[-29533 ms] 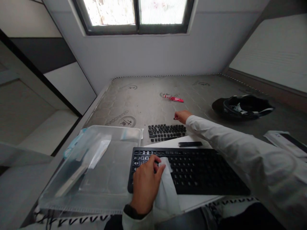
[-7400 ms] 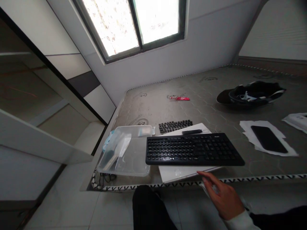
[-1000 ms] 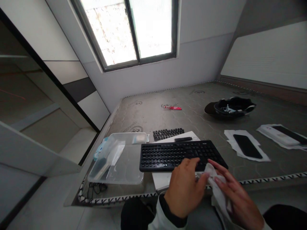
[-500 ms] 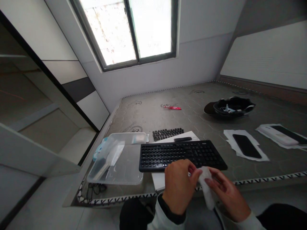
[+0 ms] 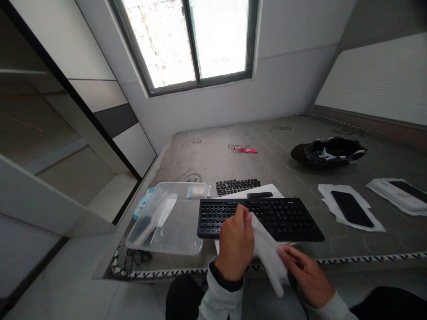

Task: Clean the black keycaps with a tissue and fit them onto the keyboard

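A white wipe (image 5: 267, 249) is stretched slantwise between my two hands, its lower end drooping past the front edge of the bed. My left hand (image 5: 235, 242) pinches the upper end, over the black keyboard (image 5: 283, 218). Lower and to the right, my right hand (image 5: 307, 273) grips the wipe's other side between thumb and fingers. The keyboard lies partly on a white flat thing (image 5: 271, 190), and my left hand hides some of its keys. Behind it are several loose black keycaps (image 5: 236, 186) in rows and a small black bar (image 5: 259, 194).
Left of the keyboard sits a clear plastic box (image 5: 180, 231), with a blue packet (image 5: 143, 202) beside it and a black cable (image 5: 136, 258) below. On the right, a black phone (image 5: 352, 209) rests on white cloth. Farther back are a black cap (image 5: 328, 153) and a red wrapper (image 5: 247, 150).
My hands have moved apart, the left going up and leftward over the keyboard. The wipe, bunched before, is now drawn out between them. The view has shifted slightly.
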Demonstrator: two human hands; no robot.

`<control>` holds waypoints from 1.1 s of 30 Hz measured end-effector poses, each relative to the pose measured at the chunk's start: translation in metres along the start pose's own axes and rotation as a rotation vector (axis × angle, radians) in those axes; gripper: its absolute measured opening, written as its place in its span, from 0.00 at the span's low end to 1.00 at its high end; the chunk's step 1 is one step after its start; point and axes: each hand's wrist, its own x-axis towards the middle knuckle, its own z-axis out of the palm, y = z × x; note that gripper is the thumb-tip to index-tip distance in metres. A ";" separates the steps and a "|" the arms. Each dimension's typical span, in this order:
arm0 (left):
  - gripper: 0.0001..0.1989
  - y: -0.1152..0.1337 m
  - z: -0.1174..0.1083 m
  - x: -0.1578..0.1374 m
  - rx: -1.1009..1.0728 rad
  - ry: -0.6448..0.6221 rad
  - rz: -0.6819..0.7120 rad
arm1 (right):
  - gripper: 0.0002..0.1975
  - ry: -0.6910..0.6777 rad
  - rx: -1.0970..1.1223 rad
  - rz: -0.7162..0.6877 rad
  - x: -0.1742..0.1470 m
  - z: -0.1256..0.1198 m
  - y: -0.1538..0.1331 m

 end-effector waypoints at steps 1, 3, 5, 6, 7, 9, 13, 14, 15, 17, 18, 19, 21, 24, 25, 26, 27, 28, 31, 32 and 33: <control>0.10 -0.004 -0.001 0.002 -0.024 0.003 -0.014 | 0.23 0.024 -0.013 0.006 -0.001 0.002 -0.001; 0.09 -0.014 -0.003 0.006 -0.108 0.007 -0.026 | 0.25 0.079 -0.016 0.028 -0.003 0.007 -0.002; 0.08 -0.023 -0.005 0.010 -0.213 -0.015 -0.035 | 0.25 0.117 -0.005 0.027 -0.005 0.011 -0.004; 0.08 -0.028 -0.005 0.012 -0.262 -0.035 -0.044 | 0.25 0.121 -0.007 0.019 -0.005 0.012 -0.004; 0.09 -0.033 -0.005 0.013 -0.309 -0.059 -0.054 | 0.25 0.117 -0.020 0.012 -0.006 0.013 -0.004; 0.10 -0.041 -0.005 0.015 -0.390 -0.113 -0.077 | 0.26 0.130 -0.057 -0.002 -0.005 0.011 -0.003; 0.11 -0.053 -0.005 0.016 -0.465 -0.165 -0.097 | 0.26 0.194 -0.091 -0.024 -0.002 0.008 0.000; 0.11 -0.054 -0.005 0.016 -0.462 -0.163 -0.099 | 0.26 0.186 -0.097 -0.034 -0.002 0.008 0.001; 0.10 -0.055 -0.005 0.015 -0.456 -0.158 -0.100 | 0.25 0.174 -0.106 -0.046 -0.002 0.009 0.001; 0.10 -0.057 -0.005 0.015 -0.430 -0.127 -0.095 | 0.24 0.184 -0.148 -0.073 -0.002 0.010 0.000; 0.10 -0.058 -0.005 0.015 -0.409 -0.099 -0.086 | 0.24 0.208 -0.183 -0.085 -0.003 0.010 -0.001; 0.09 -0.060 -0.004 0.015 -0.384 -0.063 -0.076 | 0.23 0.237 -0.226 -0.095 -0.003 0.009 -0.001; 0.10 -0.065 -0.002 0.015 -0.324 0.013 -0.067 | 0.22 0.284 -0.320 -0.101 -0.004 0.004 -0.003; 0.09 -0.077 0.003 0.016 -0.192 0.082 -0.091 | 0.21 0.304 -0.441 -0.102 -0.003 -0.012 -0.005; 0.09 -0.081 0.004 0.016 -0.138 0.090 -0.102 | 0.20 0.306 -0.481 -0.106 -0.001 -0.019 -0.006; 0.09 -0.084 0.005 0.016 -0.083 0.095 -0.113 | 0.20 0.306 -0.526 -0.113 0.002 -0.026 -0.007; 0.08 -0.088 0.006 0.016 -0.033 0.098 -0.123 | 0.20 0.302 -0.578 -0.126 0.006 -0.034 -0.009; 0.07 -0.090 0.006 0.016 0.005 0.100 -0.132 | 0.19 0.297 -0.639 -0.146 0.012 -0.041 -0.011; 0.06 -0.096 0.005 0.017 0.059 0.116 -0.139 | 0.16 0.248 -0.856 -0.216 0.035 -0.061 -0.024; 0.05 -0.097 0.004 0.017 0.071 0.130 -0.131 | 0.16 0.219 -0.926 -0.231 0.045 -0.066 -0.030; 0.04 -0.097 0.004 0.018 0.083 0.147 -0.121 | 0.16 0.197 -0.989 -0.246 0.056 -0.070 -0.036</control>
